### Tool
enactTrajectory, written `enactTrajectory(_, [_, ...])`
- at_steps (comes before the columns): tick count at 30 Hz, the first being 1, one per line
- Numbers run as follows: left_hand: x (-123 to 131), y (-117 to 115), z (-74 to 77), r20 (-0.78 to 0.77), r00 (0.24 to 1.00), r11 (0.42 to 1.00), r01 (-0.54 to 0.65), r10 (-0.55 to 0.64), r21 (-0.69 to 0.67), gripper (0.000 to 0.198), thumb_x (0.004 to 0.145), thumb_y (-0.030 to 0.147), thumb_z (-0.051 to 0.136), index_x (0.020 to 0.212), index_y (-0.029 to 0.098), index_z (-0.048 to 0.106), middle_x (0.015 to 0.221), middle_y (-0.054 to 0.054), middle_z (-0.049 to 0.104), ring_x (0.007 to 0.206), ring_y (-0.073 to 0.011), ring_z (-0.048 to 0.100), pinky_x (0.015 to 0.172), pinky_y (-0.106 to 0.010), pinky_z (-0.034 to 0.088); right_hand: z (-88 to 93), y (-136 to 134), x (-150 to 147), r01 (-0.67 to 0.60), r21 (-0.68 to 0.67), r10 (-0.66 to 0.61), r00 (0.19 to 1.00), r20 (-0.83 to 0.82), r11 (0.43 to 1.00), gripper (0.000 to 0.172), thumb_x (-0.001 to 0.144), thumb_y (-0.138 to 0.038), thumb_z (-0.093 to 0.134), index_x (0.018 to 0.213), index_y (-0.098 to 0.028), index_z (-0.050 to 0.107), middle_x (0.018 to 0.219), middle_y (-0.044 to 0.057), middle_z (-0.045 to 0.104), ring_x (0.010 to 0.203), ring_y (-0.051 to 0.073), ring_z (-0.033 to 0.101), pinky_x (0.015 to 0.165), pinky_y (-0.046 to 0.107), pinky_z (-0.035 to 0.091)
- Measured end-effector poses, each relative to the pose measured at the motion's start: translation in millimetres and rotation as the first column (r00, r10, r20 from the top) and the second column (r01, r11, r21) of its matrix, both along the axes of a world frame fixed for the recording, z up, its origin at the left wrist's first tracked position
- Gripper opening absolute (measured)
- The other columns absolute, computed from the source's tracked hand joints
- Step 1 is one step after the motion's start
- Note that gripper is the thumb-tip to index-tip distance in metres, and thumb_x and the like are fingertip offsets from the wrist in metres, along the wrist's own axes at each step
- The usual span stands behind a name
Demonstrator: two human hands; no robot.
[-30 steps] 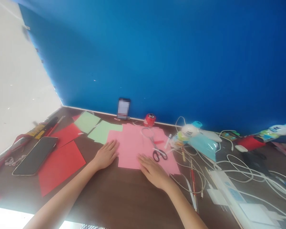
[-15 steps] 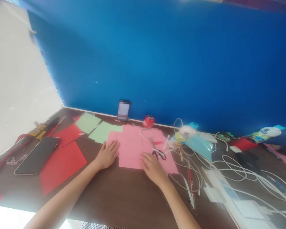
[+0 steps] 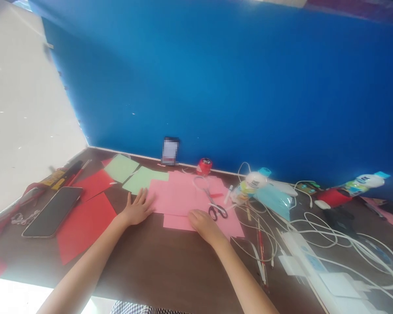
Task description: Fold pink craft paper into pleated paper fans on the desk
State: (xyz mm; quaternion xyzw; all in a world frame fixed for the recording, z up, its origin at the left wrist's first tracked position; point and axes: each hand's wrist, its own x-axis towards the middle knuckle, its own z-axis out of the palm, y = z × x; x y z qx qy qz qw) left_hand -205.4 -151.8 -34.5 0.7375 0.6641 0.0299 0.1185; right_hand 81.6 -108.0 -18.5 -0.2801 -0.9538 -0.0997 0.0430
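Observation:
Pink paper sheets (image 3: 177, 196) lie overlapping on the desk in front of me. My left hand (image 3: 138, 210) is open, fingers spread, palm down at the left edge of the upper pink sheet. My right hand (image 3: 205, 224) has its fingers together and bent at that sheet's near edge; its thumb is hidden. Scissors (image 3: 212, 205) with dark handles lie on the pink paper, just beyond my right hand. Light green sheets (image 3: 146, 179) are beyond my left hand, and red sheets (image 3: 88, 224) lie to its left.
A large phone (image 3: 52, 213) rests on the left; a smaller phone (image 3: 170, 151) leans on the blue wall. Behind the paper stands a red round object (image 3: 205, 165). Glue bottles (image 3: 253, 183), tangled white cables (image 3: 340, 242) and a power strip (image 3: 308, 257) crowd the right.
My left hand has slid left and slightly up, to the pink paper's edge. My right hand has shifted a little left, and its fingers have drawn together.

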Motion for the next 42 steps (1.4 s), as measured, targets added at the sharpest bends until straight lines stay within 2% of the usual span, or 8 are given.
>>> enactTrajectory(5, [-11.5,-2.3,6.8,-0.063,0.984,0.976,-0.172,0.165,-0.13,0.055,0.091,0.04,0.025,0.142,0.03,0.008,0.147,-0.016,0.009,0.134,-0.0364,0.004,0.091,-0.073,0.014,-3.8,-0.2,0.3,-0.006,-0.028,0.005,0.998,-0.059,1.0,0.022,0.083,-0.002,0.038,0.073,-0.016,0.053,0.075,0.005,0.056,0.071,0.016,0.053,0.065,0.028,0.041])
enactTrajectory(9, [-7.7,-3.4,8.9,-0.08,0.97,0.972,-0.223,0.229,0.076,0.052,0.091,0.034,0.029,0.141,0.025,0.02,0.147,-0.017,0.016,0.134,-0.0372,0.009,0.092,-0.072,0.016,-6.3,0.2,1.5,-0.01,-0.019,0.008,0.995,-0.099,1.0,0.023,0.084,-0.003,0.037,0.073,-0.017,0.052,0.075,0.004,0.055,0.07,0.016,0.051,0.065,0.028,0.04])
enactTrajectory(11, [-1.4,-2.3,10.3,-0.031,0.992,0.968,-0.11,0.12,0.227,0.05,0.09,0.032,0.032,0.139,0.022,0.028,0.146,-0.013,0.022,0.135,-0.0326,0.013,0.1,-0.062,0.021,-7.5,1.2,2.1,-0.009,-0.015,0.007,0.993,-0.119,1.0,0.022,0.084,-0.004,0.037,0.071,-0.017,0.051,0.073,0.004,0.054,0.069,0.016,0.05,0.065,0.028,0.039])
enactTrajectory(13, [5.8,-0.7,11.9,0.048,0.992,0.949,0.1,-0.12,0.298,0.046,0.089,0.034,0.038,0.133,0.023,0.039,0.142,-0.008,0.034,0.132,-0.0263,0.027,0.103,-0.045,0.032,-8.1,2.2,3.2,-0.008,-0.016,0.006,0.988,-0.152,1.0,0.021,0.084,-0.006,0.037,0.071,-0.017,0.05,0.073,0.004,0.054,0.069,0.016,0.049,0.065,0.028,0.038])
enactTrajectory(16, [14.8,-0.1,13.6,0.149,0.907,0.887,0.333,-0.395,0.32,0.034,0.086,0.039,0.046,0.114,0.026,0.058,0.126,-0.004,0.054,0.116,-0.0203,0.05,0.094,-0.032,0.043,-7.7,2.8,5.5,0.01,-0.037,-0.018,0.974,-0.226,0.999,0.02,0.085,-0.009,0.037,0.071,-0.018,0.049,0.071,0.003,0.053,0.067,0.016,0.048,0.064,0.028,0.036])
enactTrajectory(21, [21.8,-3.2,12.7,0.186,0.862,0.847,0.383,-0.471,0.368,0.026,0.087,0.037,0.046,0.099,0.024,0.066,0.113,-0.004,0.061,0.111,-0.0209,0.053,0.091,-0.031,0.044,-5.7,1.2,7.6,0.02,-0.13,-0.062,0.942,-0.329,0.991,0.021,0.086,-0.012,0.037,0.071,-0.018,0.05,0.072,0.003,0.054,0.069,0.015,0.049,0.065,0.027,0.035])
enactTrajectory(35, [6.5,0.6,26.7,0.42,0.884,0.977,0.165,-0.208,0.136,0.033,0.085,0.045,0.046,0.075,0.022,0.068,0.078,-0.002,0.064,0.072,-0.0148,0.056,0.062,-0.024,0.041,-10.0,0.7,3.2,0.058,-0.451,-0.31,0.802,-0.51,0.891,0.016,0.087,-0.02,0.044,0.076,-0.02,0.056,0.076,0.002,0.061,0.076,0.016,0.055,0.069,0.028,0.041])
enactTrajectory(42, [3.8,6.6,18.1,0.439,0.898,0.997,-0.01,-0.026,0.079,0.031,0.08,0.047,0.049,0.074,0.021,0.065,0.079,-0.001,0.066,0.07,-0.0158,0.057,0.062,-0.024,0.04,-19.4,3.2,-3.2,0.119,-0.494,-0.413,0.731,-0.544,0.861,0.015,0.085,-0.025,0.048,0.075,-0.02,0.057,0.075,0.002,0.063,0.074,0.017,0.058,0.068,0.028,0.043])
